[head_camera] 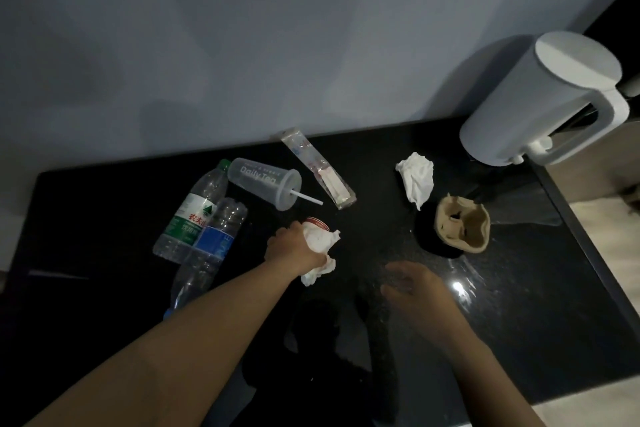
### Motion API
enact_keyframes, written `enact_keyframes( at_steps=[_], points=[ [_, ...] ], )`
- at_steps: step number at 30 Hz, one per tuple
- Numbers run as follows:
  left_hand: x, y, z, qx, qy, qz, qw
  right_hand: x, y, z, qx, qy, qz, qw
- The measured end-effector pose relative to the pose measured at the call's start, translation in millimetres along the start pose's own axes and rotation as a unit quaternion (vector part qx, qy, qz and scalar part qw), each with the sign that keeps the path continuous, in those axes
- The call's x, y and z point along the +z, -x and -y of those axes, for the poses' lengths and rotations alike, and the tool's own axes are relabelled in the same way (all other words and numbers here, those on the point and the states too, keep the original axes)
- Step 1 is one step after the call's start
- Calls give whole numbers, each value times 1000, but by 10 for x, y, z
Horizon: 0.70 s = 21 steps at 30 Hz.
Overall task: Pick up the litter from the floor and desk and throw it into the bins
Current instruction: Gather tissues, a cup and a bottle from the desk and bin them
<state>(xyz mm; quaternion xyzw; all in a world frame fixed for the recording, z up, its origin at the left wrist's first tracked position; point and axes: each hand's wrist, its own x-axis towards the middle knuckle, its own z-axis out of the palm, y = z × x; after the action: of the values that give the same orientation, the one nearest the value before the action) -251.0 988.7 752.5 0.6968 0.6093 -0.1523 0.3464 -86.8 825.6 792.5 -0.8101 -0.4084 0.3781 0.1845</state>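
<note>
Crumpled tissue [322, 243] bunched in my left hand [294, 250], fingers curled round it, just above surface [104, 218]. Red-rimmed cup [318, 222] touching wad; cannot tell if gripped too. Judge: gathering several bits per trip. Right hand [412, 282] hovers nearby, fingers loose, holding nothing, free for next piece. Around: green-label bottle [194, 211], blue-label bottle [211, 246], tea cup [265, 182] on side, second tissue [415, 178]. Bins not in view.
</note>
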Motion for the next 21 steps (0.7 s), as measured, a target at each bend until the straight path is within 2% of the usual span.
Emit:
enact_keyframes(
  at_steps=[9, 14, 21],
  points=[
    [-142, 158, 451, 2, 68, -15, 998, 132, -58, 229, -11, -9, 5, 1000],
    [-245, 438, 806, -6, 126, -26, 992, 347, -69, 451, -11, -2, 38, 999],
    [-478, 945, 1483, -21, 235, -88, 968, 808, -115, 874, -75, 54, 94, 991]
  ],
)
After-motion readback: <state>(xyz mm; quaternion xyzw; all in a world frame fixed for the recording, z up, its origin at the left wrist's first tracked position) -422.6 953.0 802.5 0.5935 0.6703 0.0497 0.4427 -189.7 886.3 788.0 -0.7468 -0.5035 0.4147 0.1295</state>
